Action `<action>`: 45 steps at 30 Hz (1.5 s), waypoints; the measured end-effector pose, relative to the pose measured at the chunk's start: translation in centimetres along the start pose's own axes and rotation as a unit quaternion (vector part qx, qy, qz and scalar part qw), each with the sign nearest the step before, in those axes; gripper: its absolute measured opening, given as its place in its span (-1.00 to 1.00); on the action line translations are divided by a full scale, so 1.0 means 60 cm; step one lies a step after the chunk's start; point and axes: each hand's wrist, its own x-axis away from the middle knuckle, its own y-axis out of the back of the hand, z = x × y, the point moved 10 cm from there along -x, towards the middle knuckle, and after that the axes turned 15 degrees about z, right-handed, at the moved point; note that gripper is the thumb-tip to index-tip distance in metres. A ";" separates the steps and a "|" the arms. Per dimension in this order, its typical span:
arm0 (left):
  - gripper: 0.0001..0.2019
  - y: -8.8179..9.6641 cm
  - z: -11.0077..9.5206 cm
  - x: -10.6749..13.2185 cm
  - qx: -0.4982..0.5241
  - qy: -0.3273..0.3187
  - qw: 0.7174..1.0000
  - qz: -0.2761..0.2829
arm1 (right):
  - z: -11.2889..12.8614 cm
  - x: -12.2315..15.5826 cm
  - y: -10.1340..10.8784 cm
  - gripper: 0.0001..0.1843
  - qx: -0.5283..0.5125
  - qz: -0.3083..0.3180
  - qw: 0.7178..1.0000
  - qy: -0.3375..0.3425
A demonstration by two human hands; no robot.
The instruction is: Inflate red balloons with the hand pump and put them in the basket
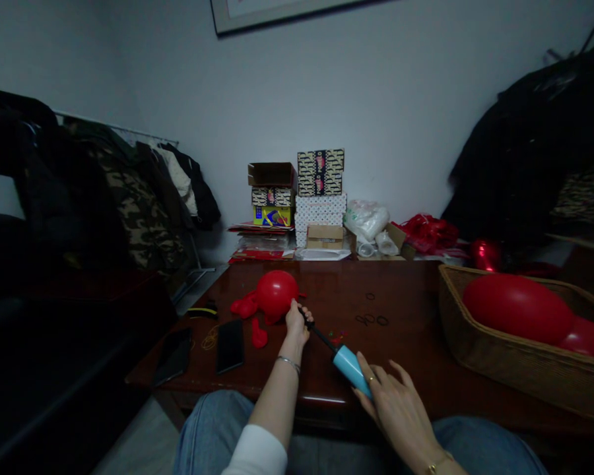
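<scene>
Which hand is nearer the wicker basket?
Right. The right hand, holding the blue pump, is just left of the wicker basket; the left hand, pinching the red balloon, is farther left.

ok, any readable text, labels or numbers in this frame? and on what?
None legible.
Black-and-white patterned cardboard box atop the stack: print too blurred.
Yellow cardboard box: graphics too small.
Light blue plastic hand pump in right hand: no marking visible.
Round red rubber balloon at left hand: plain.
</scene>
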 end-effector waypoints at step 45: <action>-0.69 -0.020 0.004 0.010 -0.044 0.016 0.999 0.004 | -0.016 0.042 0.000 -0.47 -0.033 -0.029 0.999 0.004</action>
